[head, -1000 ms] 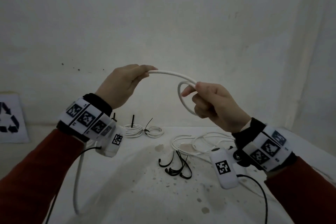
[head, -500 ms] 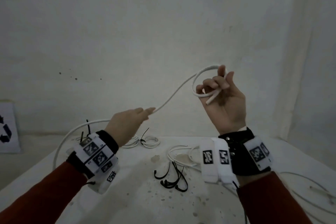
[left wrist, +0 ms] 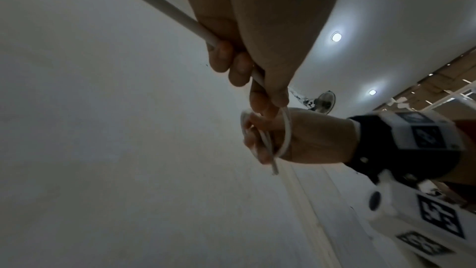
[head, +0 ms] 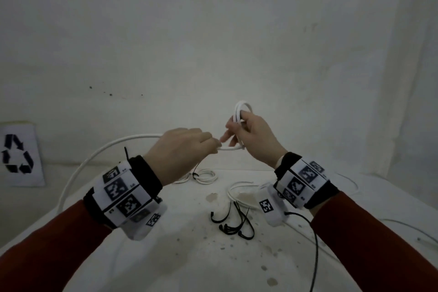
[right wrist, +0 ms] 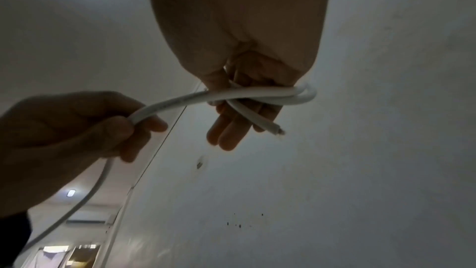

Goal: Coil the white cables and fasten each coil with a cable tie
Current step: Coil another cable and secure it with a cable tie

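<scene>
Above the surface (head: 166, 256), the right hand (head: 254, 140) gripped the white cable (head: 132, 141) coil; the left hand (head: 180, 149) pinched its run. Below lay black cable ties (head: 233, 223), loose cables (head: 239, 191), and a tied coil (head: 206, 175) farther back.

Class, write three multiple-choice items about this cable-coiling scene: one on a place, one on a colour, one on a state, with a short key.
1. Where do the loose cable ties lie?
A. on the table
B. in the left hand
C. on the wall

2. What colour are those ties?
A. white
B. red
C. black

3. What state is the cable being worked on in?
A. partly coiled, untied
B. lying flat on the table
C. coiled and tied

Key: 1 A, they rest on the stained tabletop below the hands. 2 C, dark against the pale surface. 3 A, the right hand holds small loops while the left hand grips the long uncoiled stretch.
</scene>
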Available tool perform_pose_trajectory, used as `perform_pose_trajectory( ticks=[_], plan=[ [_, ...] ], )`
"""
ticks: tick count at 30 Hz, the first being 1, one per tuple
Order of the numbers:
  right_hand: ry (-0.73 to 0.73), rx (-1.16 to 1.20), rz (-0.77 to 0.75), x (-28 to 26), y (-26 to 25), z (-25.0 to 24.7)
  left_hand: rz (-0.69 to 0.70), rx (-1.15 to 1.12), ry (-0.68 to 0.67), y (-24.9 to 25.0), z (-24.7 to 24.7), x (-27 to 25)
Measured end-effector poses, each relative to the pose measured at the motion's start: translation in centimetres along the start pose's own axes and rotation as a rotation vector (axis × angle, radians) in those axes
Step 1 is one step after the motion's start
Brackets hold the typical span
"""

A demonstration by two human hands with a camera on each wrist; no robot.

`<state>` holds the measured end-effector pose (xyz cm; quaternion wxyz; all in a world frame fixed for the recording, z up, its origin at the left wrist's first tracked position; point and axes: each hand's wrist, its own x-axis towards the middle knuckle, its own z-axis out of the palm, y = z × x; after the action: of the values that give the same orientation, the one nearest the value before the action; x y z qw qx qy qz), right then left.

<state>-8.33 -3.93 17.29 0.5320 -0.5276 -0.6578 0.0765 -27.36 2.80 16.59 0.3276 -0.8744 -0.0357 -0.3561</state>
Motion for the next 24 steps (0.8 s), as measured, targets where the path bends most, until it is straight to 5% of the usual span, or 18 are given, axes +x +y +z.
perform_pose_trajectory(
  ticks=[3, 9, 18, 24],
  plan=[
    [-0.162, -0.146, -0.012, -0.8, 0.0, -0.4, -0.042, -0.025, 0.022, -1.4, -0.5, -0.2],
    [-0.338, -0.02, 0.055, -2.7, -1.9, -0.5, -0.121, -0.191, 0.124, -2.7, 0.1, 0.1],
    [-0.16, 0.71, 0.119, -2.7, -2.7, -0.4, -0.396, -0.719, 0.277, -0.8, 1.9, 1.9],
    [-0.001, 1.193, 0.101, -2.9, -4.0, -2.7, -0.536, -0.612, 0.215, -1.5, 4.8, 0.0]
  ],
)
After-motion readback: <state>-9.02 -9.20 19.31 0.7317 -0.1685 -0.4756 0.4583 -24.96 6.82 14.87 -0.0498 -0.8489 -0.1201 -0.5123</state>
